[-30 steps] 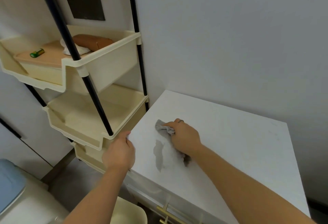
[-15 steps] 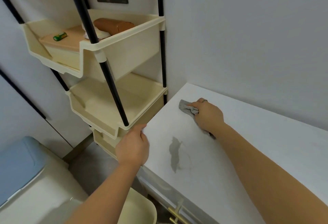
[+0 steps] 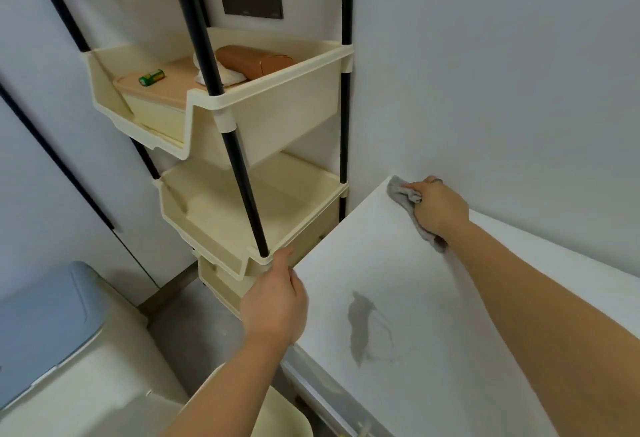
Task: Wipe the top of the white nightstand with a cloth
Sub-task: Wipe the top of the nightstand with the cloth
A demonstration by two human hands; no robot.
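Note:
The white nightstand top [image 3: 408, 256] fills the lower right, set against the wall. A grey damp streak [image 3: 360, 322] marks its near left part. My right hand [image 3: 438, 209] grips a crumpled grey cloth [image 3: 400, 190] and presses it on the far left corner of the top, next to the wall. The cloth's tail sticks out under my wrist. My left hand [image 3: 275, 301] holds the left edge of the nightstand, thumb on the rim, fingers curled over the side.
A cream tiered shelf rack [image 3: 263, 118] on black poles stands just left of the nightstand, touching close. Its top bin holds a green battery [image 3: 151, 77] and a brown case [image 3: 252, 60]. A blue-lidded bin [image 3: 45, 325] sits at lower left.
My right hand slid the cloth away from me, from near the damp streak to the far left corner by the wall. The left hand kept its hold on the edge.

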